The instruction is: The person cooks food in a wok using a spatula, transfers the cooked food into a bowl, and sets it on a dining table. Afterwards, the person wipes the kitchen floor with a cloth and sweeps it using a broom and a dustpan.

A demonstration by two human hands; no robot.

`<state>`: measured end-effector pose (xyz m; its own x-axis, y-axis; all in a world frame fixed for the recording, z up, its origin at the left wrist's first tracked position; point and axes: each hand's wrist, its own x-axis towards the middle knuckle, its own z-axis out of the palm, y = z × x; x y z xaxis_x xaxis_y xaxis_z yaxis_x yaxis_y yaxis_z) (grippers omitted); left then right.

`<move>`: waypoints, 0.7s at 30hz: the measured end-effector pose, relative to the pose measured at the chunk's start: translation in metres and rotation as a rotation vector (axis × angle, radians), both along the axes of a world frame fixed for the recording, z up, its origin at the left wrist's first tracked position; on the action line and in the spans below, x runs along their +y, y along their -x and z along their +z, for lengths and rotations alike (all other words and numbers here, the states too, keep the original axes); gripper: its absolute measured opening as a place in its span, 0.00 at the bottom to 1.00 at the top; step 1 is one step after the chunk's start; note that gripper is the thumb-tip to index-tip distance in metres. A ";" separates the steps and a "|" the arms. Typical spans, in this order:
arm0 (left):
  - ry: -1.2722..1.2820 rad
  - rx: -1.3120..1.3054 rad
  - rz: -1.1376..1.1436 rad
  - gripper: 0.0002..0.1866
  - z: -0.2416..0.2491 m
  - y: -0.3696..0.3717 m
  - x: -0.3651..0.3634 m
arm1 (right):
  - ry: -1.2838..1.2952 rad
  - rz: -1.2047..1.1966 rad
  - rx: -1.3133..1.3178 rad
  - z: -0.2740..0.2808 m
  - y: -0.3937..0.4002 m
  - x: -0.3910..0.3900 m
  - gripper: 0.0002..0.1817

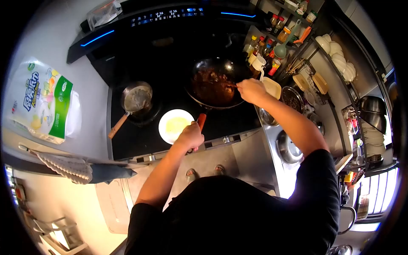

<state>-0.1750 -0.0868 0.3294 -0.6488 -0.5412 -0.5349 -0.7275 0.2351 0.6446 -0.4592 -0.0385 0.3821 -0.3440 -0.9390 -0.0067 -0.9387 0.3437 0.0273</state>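
A dark wok (204, 104) sits on the right side of the black stove, with glossy dark brown food (214, 87) inside. My left hand (190, 137) is closed round the wok's reddish-brown handle (202, 121), near the stove's front edge. Over the wok's right rim, my right hand (253, 91) grips a wooden-looking spatula (232, 85); its far end is lost in the dark food. Just left of my left hand, a white plate (163, 127) holds something pale yellow, perhaps egg. My left wrist partly overlaps its lower edge.
A small saucepan (138, 98) with a wooden handle stands at the stove's left. Sauce bottles (257, 49), a green ladle (280, 51) and a cream dish (272, 88) crowd the right. Metal bowls (290, 146) line the right counter. A tissue pack (40, 100) is at left.
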 end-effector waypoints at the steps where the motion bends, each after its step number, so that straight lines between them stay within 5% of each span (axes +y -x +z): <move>1: 0.011 -0.015 0.001 0.20 -0.003 -0.001 -0.001 | -0.006 -0.003 0.023 0.001 0.003 -0.010 0.13; 7: 0.362 -0.196 -0.007 0.24 -0.018 0.004 -0.005 | -0.163 0.249 0.020 0.107 0.059 -0.008 0.13; 10: 0.485 -0.245 0.118 0.21 -0.016 0.009 0.002 | -0.322 0.148 0.041 0.140 0.076 0.012 0.14; 17: 0.598 -0.281 0.121 0.12 -0.022 0.001 -0.007 | -0.056 0.307 -0.117 0.024 0.171 0.002 0.20; 21: 0.629 -0.338 0.123 0.11 -0.025 0.001 -0.010 | 0.042 0.338 -0.147 0.006 0.134 -0.025 0.23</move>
